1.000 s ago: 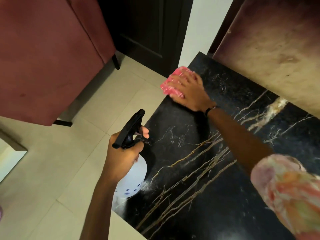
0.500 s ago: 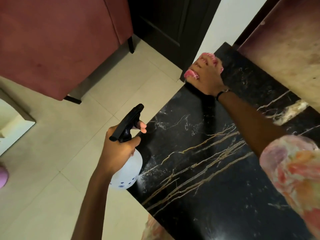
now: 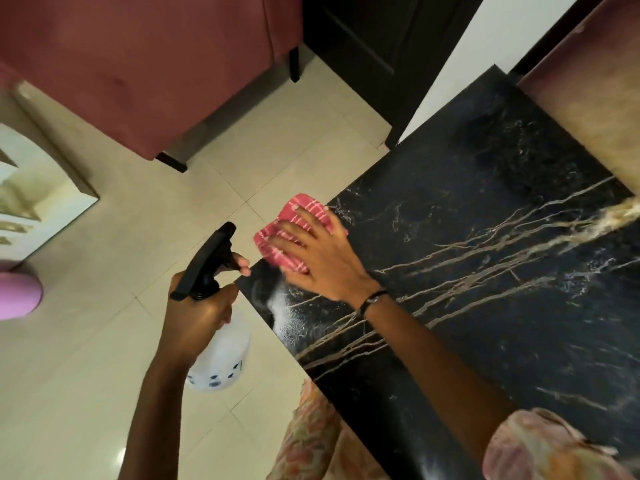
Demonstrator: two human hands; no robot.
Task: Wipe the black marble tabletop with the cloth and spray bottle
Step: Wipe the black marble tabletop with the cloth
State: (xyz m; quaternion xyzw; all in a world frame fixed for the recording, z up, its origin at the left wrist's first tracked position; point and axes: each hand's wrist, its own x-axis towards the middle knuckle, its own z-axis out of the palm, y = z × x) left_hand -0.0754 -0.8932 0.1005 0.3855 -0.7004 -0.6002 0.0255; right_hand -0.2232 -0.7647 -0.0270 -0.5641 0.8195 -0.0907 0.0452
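Cloth (image 3: 298,233) half under right hand (image 3: 322,261) — tabletop (image 3: 485,271) cropped right.

Right hand (image 3: 320,258) flat (left (image 3: 199,315) clenched).

Red-checked cloth (image 3: 300,233) – black, gold-veined marble tabletop (image 3: 485,271) – white spray bottle (image 3: 225,358).

The tabletop (image 3: 485,271) is glossy black marble with gold veins. The cloth (image 3: 298,216) is woven red check fabric. The spray bottle (image 3: 221,358) is translucent white plastic with a matt black head. Floor tiles (image 3: 104,358) are smooth and shiny.
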